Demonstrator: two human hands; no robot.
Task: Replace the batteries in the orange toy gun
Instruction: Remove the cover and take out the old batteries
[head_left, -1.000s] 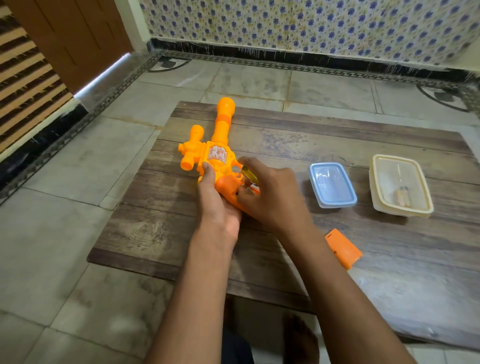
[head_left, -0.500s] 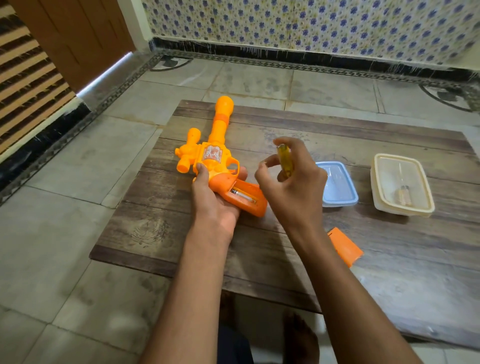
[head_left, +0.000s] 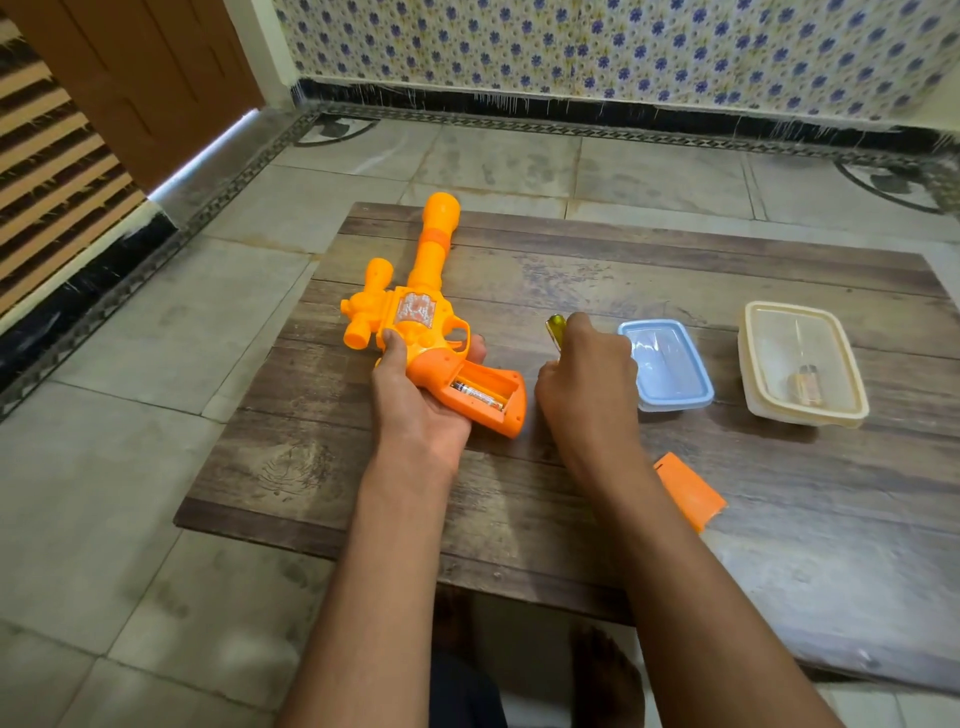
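Nearest on the wooden table (head_left: 322, 467), an orange cover (head_left: 691, 491) is partly hidden behind the right forearm. The orange toy gun (head_left: 415, 332) is gripped at its body by the left hand (head_left: 421, 410), its open handle compartment exposing a battery (head_left: 475, 393) with unreadable print, while a yellow battery (head_left: 555, 330) is pinched in the right hand (head_left: 587, 387). Farther right, a blue-lidded box (head_left: 667, 364) and a cream box (head_left: 802, 361) are seen, the latter's contents blurred; the gun's sticker cannot be read.

A low, dark-brown wood-grain surface (head_left: 571, 249) stands on a grey stone-tile floor (head_left: 130, 467). The far wall (head_left: 623, 47) carries blue-flowered tiles above a black skirting band (head_left: 623, 111). A brown wooden door (head_left: 130, 78) is at upper left.
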